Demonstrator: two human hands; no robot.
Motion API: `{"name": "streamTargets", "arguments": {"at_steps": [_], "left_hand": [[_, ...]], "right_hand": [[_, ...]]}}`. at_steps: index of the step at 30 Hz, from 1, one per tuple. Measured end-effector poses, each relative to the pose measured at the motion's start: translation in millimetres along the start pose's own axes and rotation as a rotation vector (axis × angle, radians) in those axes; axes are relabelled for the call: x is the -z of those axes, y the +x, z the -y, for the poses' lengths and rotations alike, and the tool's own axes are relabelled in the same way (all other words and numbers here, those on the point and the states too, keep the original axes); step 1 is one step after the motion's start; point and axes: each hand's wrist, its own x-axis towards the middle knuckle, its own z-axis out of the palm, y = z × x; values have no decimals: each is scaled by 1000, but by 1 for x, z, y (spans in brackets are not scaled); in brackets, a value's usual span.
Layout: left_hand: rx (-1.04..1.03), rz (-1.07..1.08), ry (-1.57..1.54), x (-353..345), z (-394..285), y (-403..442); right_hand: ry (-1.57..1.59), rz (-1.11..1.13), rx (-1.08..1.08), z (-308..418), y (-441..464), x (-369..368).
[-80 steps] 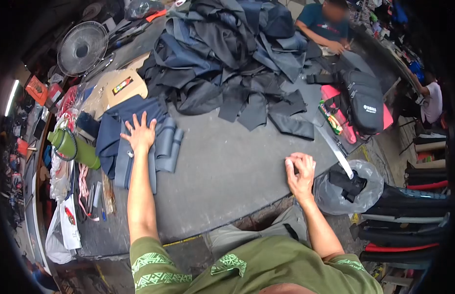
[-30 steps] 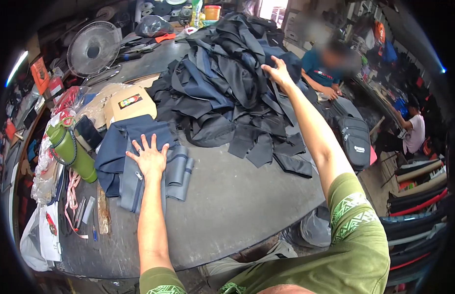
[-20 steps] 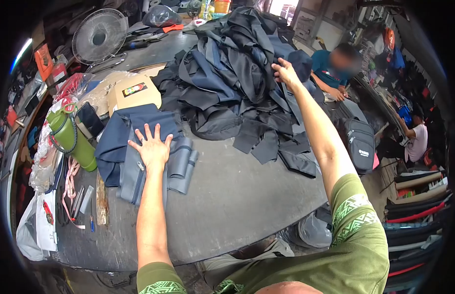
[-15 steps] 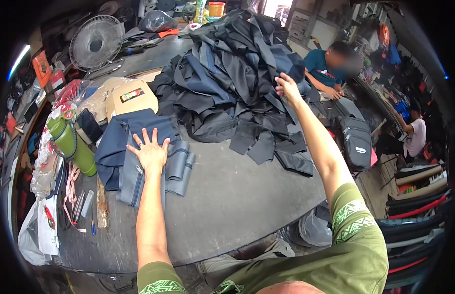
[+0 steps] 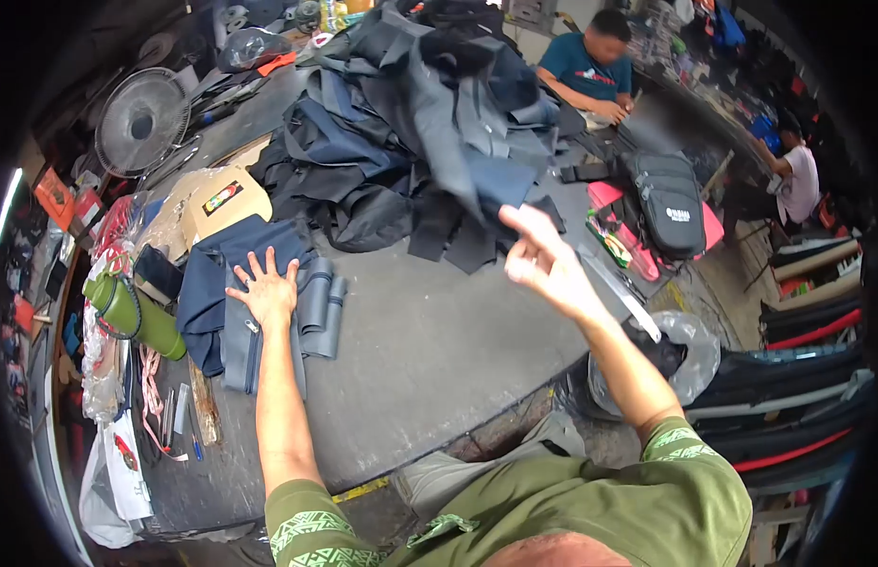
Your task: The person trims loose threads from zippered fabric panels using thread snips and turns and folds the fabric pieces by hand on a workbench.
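Note:
My left hand [image 5: 269, 293] lies flat with spread fingers on folded navy cloth [image 5: 205, 283] and a grey zippered piece [image 5: 241, 354]. Rolled grey strips [image 5: 318, 307] are just to its right. Out over the table, my right hand [image 5: 548, 265] has its fingertips at the lower end of a blurred blue-grey cloth strip [image 5: 448, 132], which hangs from the large pile of dark cloth [image 5: 363, 213]. The fingers look closed on that end, though motion smears the contact.
A green bottle [image 5: 132, 317], a cardboard piece [image 5: 226, 203] and a fan [image 5: 141, 123] are at left. On the right are a black bag [image 5: 666, 203], a long metal ruler [image 5: 623, 298] and a lined bin [image 5: 699, 359]. A co-worker [image 5: 590, 71] sits beyond the pile.
My right hand has come back from the pile's right side towards me, and a blue-grey strip has shifted with it. My left hand stays on the navy cloth. The camera view has tilted down.

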Motion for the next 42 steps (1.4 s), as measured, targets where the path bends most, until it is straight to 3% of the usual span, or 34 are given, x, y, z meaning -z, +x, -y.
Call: {"name": "streamTargets", "arguments": {"at_steps": [7, 10, 11, 13, 15, 17, 18, 20, 23, 28, 30, 31, 32, 34, 38, 40, 42], "left_hand": [[-22, -28, 43, -13, 2, 4], [-26, -38, 39, -19, 4, 6], [-27, -37, 42, -19, 4, 6], [-18, -21, 47, -16, 1, 8], [-12, -1, 36, -20, 1, 11], [-11, -1, 25, -24, 2, 14], [-12, 4, 27, -24, 2, 14], [-11, 31, 7, -25, 3, 17], [2, 113, -74, -19, 6, 22], [36, 226, -537, -19, 33, 54], [51, 95, -307, 10, 12, 38], [-50, 12, -265, 31, -6, 23], [-130, -80, -296, 45, -27, 8], [-433, -157, -715, 61, -73, -17], [-285, 173, -830, 76, -152, -96], [-231, 259, -831, 54, -170, -101], [-179, 202, -842, 43, -179, -104]], "right_hand": [[5, 204, -232, 16, -114, -41], [-259, 136, -19, 20, -133, -11], [-251, 25, -119, 24, -134, 5], [-675, -178, 7, 6, -138, 52], [-679, -459, -98, -47, -152, 103], [-1022, -564, -47, -68, -154, 135], [-1122, -584, 12, -88, -157, 150], [-1268, -687, -120, -99, -155, 140], [-1353, -647, -136, -124, -159, 145], [-1385, -642, -176, -126, -159, 149], [-1402, -645, -177, -130, -159, 151], [-1422, -648, -184, -131, -159, 151], [-1426, -644, -191, -131, -159, 151], [-1430, -638, -164, -134, -159, 152], [-1231, -704, -120, -132, -160, 166], [-1248, -710, -144, -125, -165, 181], [-1298, -665, -222, -126, -176, 199]]}}
